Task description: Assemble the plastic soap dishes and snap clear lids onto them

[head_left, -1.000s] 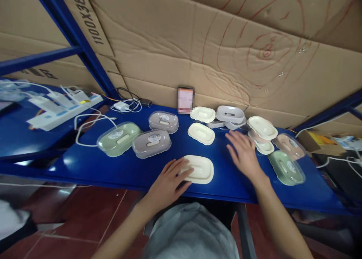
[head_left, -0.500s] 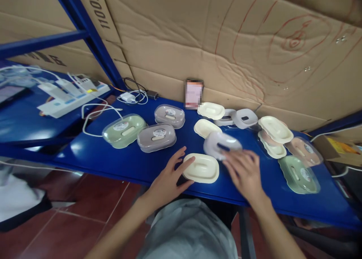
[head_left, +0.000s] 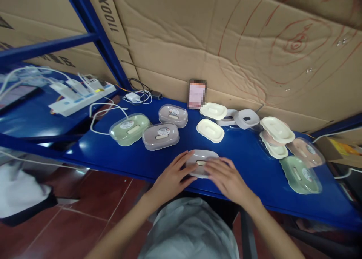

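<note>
At the table's near edge lies a grey oval soap dish tray [head_left: 195, 169], with a cream strip showing through its middle slot. My left hand [head_left: 177, 174] grips its left end, fingertips on the far rim and thumb at the near side. Curled over the right end is my right hand [head_left: 224, 176], fingers on the tray's top and hiding that side. The cream base under the tray is mostly hidden. Just beyond lies a loose cream base [head_left: 210, 130]; another cream base [head_left: 213, 111] rests farther back beside a grey tray [head_left: 247, 119].
Left on the blue table [head_left: 127, 161] are a lidded green soap dish [head_left: 130, 130] and two lidded grey ones [head_left: 161, 136]. At right, cream bases [head_left: 277, 129] are piled near a lidded green dish [head_left: 300, 174]. A phone [head_left: 196, 94] leans on the cardboard; a power strip [head_left: 82, 98] stands far left.
The grey tray has moved left and down onto the cream base, carried by my right hand. Both hands now hold it at its two ends.
</note>
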`<state>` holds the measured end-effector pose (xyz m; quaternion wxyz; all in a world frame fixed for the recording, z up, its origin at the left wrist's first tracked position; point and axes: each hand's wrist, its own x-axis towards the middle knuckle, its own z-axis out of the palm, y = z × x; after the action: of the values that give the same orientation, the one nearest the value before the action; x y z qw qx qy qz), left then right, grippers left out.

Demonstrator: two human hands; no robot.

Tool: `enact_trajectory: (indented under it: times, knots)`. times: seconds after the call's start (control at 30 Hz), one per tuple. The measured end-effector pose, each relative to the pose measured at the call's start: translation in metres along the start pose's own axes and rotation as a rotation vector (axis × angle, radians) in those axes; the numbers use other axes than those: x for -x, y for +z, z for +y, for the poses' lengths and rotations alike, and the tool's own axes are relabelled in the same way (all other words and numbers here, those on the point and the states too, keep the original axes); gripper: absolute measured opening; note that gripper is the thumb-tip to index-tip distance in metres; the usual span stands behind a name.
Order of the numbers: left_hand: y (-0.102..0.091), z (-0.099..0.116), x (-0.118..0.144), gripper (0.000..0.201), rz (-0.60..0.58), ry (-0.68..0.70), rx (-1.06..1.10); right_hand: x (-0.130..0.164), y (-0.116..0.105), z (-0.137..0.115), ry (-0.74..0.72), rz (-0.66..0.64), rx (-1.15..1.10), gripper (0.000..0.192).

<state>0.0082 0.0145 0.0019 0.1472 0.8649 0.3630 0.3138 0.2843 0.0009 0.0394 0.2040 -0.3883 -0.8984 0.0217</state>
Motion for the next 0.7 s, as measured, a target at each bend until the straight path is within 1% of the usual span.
enact_trajectory:
  times: [0.03,0.1,0.17,0.27,0.33,0.47,0.57,0.7]
  knots:
    - [0.000,0.000,0.000,0.036,0.002,-0.003,-0.007,-0.007,-0.005,0.014,0.017,0.008,0.027,0.036]
    - [0.001,0.001,0.001,0.036,0.001,-0.008,-0.019,-0.025,-0.014,0.047,0.124,0.025,0.165,0.038]
    - [0.002,0.001,0.002,0.037,-0.003,-0.010,-0.027,-0.046,-0.018,0.079,0.207,-0.008,0.327,0.040]
    - [0.002,0.001,0.002,0.037,-0.009,-0.008,-0.033,-0.075,-0.013,0.112,0.222,-0.069,0.430,0.046]
    - [0.002,0.001,0.002,0.038,-0.013,-0.010,-0.041,-0.088,-0.006,0.123,0.230,-0.060,0.457,0.052]
    - [0.002,0.002,0.002,0.038,-0.020,-0.014,-0.048,-0.101,0.006,0.131,0.287,-0.022,0.528,0.056]
    - [0.002,0.002,0.002,0.038,-0.018,-0.012,-0.044,-0.109,0.007,0.136,0.317,-0.012,0.561,0.051]
    - [0.002,0.001,0.002,0.038,-0.008,-0.011,-0.043,-0.122,0.001,0.142,0.335,0.002,0.580,0.040]
